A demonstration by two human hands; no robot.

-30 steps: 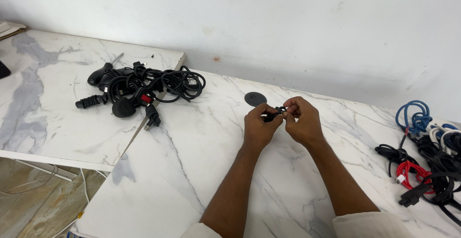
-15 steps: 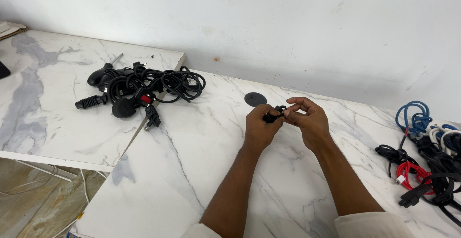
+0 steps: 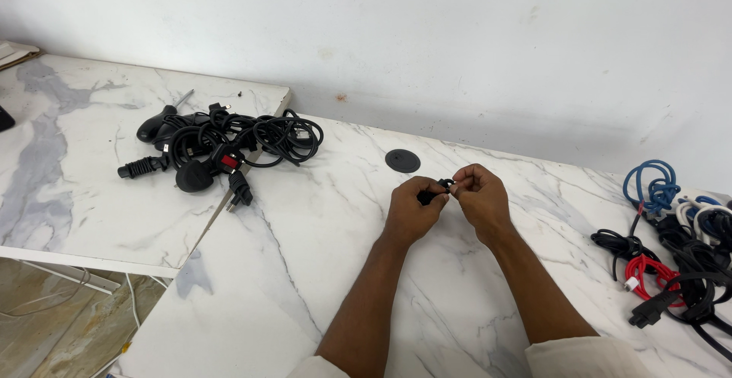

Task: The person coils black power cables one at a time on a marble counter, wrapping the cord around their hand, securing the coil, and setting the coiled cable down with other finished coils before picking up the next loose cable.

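Two hands: left hand (image 3: pixel 412 212) and right hand (image 3: pixel 479 199) meet above the marble table (image 3: pixel 305 271).
Fingers: both pinch closed on a small black cable piece (image 3: pixel 436 189), between their tips.
Beyond the fingers: round black grommet cap (image 3: pixel 402 160).
Far left: black power cords (image 3: pixel 221 145).
Far right: coloured cables (image 3: pixel 671 233).

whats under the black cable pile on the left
The black cable pile lies on the marble tabletops, straddling the seam between both. Anything beneath the pile is covered.
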